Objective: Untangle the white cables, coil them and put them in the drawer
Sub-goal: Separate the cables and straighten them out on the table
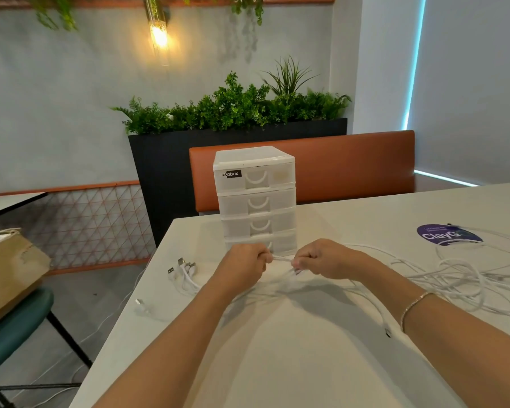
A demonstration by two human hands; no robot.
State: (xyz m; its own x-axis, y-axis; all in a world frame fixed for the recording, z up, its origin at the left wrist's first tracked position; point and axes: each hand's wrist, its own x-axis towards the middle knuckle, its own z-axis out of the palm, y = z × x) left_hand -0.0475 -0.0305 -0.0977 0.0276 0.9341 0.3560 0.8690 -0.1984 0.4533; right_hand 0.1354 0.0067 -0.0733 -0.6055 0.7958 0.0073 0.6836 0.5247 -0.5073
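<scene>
Gripping one short stretch of thin white cable between them, left hand and right hand are both clenched round it, just above the white tabletop and in front of the white plastic four-drawer unit, all drawers closed. Loose tangle of white cables spreads to the right, partly over a purple round sticker. Small bundle w/ USB plugs lies left, near table edge.
</scene>
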